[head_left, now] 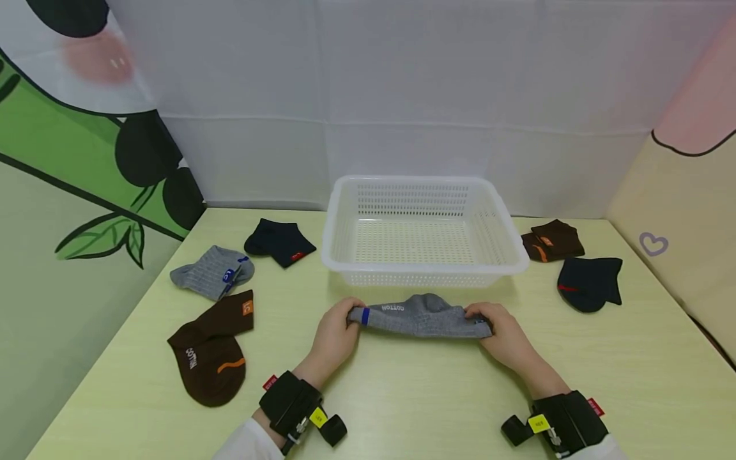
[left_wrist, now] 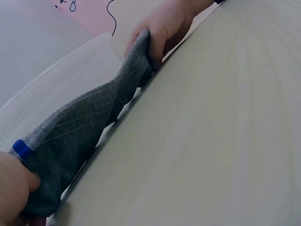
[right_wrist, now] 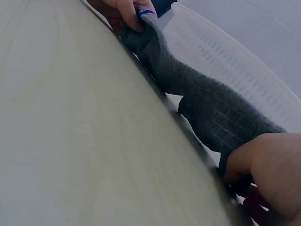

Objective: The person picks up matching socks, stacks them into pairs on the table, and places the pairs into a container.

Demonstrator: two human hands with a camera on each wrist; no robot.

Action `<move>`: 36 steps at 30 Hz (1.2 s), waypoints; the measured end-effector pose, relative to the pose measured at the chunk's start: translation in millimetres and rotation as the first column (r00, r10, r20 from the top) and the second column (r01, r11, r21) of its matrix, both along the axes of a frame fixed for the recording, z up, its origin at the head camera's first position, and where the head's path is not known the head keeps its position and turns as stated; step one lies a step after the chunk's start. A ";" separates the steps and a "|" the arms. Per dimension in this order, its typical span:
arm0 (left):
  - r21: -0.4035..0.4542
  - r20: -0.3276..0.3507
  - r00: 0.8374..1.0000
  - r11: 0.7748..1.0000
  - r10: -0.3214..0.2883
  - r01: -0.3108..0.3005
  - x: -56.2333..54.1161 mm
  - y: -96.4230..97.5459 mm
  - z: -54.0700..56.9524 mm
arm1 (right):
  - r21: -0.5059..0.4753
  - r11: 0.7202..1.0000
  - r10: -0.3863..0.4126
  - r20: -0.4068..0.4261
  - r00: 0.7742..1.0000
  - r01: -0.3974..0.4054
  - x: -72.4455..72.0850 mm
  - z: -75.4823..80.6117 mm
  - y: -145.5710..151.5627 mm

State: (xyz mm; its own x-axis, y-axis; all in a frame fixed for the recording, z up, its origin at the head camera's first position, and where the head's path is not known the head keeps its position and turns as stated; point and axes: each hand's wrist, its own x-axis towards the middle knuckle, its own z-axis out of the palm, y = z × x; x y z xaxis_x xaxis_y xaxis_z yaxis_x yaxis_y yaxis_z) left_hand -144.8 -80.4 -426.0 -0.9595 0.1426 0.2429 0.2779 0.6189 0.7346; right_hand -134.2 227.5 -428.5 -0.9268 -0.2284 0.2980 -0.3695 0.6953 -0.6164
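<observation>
A grey sock (head_left: 422, 317) with a blue stripe and the word COTTON is stretched sideways between both hands, in front of the basket. My left hand (head_left: 336, 335) pinches its blue-striped end; in the left wrist view the thumb lies over the fabric near the blue mark. At the opposite end my right hand (head_left: 506, 337) grips the sock between thumb and fingers. The right wrist view shows the grey cloth (right_wrist: 207, 103) hanging in folds close over the table, its lower edge uneven.
Behind the sock stands a white perforated basket (head_left: 425, 276). To the left lie a grey sock (head_left: 209, 271), a black sock (head_left: 278, 241) and brown socks (head_left: 213, 361). On the right are a brown sock pair (head_left: 554, 241) and a black sock (head_left: 589, 281).
</observation>
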 end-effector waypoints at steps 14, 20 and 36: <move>0.101 0.103 0.994 0.994 0.037 -0.047 0.0 1.4 3.5 | -0.184 0.970 -0.127 0.178 0.976 0.160 -0.1 6.7 1.3; 0.174 0.135 0.991 0.984 0.023 -0.046 0.1 0.9 3.8 | -0.364 0.918 -0.110 0.153 0.982 0.159 0.3 7.5 -0.6; 0.514 0.264 0.964 0.849 -0.021 -0.123 -2.4 0.0 5.9 | -0.535 0.839 -0.179 -0.100 0.979 0.099 2.1 5.0 -2.7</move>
